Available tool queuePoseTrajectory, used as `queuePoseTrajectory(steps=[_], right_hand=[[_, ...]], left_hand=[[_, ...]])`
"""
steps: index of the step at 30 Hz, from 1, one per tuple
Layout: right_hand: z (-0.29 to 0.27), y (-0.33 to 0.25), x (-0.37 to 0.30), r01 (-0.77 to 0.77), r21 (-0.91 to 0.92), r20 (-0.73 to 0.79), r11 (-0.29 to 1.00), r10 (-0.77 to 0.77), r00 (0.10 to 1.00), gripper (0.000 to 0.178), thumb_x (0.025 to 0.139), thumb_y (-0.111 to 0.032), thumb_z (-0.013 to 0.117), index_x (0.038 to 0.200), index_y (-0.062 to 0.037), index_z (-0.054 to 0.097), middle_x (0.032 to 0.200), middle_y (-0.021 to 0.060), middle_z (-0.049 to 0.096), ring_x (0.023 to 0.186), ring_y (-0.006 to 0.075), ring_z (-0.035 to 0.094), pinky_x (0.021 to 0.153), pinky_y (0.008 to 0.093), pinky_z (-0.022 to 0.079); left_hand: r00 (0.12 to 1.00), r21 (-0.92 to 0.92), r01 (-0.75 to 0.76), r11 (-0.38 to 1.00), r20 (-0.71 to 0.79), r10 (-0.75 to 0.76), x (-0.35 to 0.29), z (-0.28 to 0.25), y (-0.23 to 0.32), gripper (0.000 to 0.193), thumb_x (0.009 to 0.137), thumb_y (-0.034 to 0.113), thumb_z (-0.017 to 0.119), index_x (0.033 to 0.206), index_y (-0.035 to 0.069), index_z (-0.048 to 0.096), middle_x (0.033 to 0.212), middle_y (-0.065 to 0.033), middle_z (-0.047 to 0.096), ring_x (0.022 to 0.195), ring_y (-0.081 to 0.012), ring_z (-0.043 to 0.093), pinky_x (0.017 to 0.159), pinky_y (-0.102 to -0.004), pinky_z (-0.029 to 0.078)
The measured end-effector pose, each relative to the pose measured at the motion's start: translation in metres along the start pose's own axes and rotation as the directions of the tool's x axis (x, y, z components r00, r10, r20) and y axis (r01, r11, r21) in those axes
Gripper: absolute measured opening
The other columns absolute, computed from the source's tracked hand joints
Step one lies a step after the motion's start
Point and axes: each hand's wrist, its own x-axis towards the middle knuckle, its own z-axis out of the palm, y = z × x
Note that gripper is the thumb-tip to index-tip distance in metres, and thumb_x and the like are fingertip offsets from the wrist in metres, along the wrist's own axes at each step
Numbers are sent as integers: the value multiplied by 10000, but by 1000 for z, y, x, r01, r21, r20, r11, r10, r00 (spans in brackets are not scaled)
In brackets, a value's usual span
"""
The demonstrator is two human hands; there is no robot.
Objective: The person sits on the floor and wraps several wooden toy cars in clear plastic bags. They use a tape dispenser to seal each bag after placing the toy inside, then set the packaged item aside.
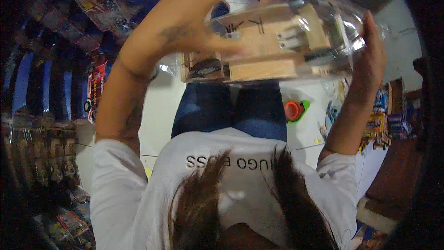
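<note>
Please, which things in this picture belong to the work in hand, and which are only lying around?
In hand:
plastic-wrapped wooden toy, right end held by the right hand; left hand spread at its left part

Apparently just lying about:
red wheeled toy, left
red-and-green object, below the wooden toy
yellow wheeled toy, right

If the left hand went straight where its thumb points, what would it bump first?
Probably the plastic-wrapped wooden toy vehicle; the left hand may already touch it, but depth is unclear.
</note>
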Motion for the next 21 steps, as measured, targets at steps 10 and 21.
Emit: queuePoseTrajectory(steps=[10, 21], right_hand=[[18, 15, -46, -334, 526, 130, 782, 314, 941, 304, 980, -310, 482, 772, -92, 521, 753, 22, 495, 733, 115, 460, 699, 279, 372], [-21, 77, -88, -676, 689, 676, 260, 105, 729, 445, 852, -347, 608, 1114, 12, 591, 1009, 181, 597, 911, 305, 572, 792, 312, 477]], left_hand=[[772, -520, 331, 787, -331, -543, -77, 36, -59, 276, 889, 267, 652, 782, 13, 640, 618, 43, 534, 520, -44, 459, 476, -214, 370], [574, -673, 232, 702, -488, -658, -69, 33, -89, 286, 917, 283, 622, 722, 74, 620, 623, 78, 464, 568, -26, 367, 521, -206, 287]])
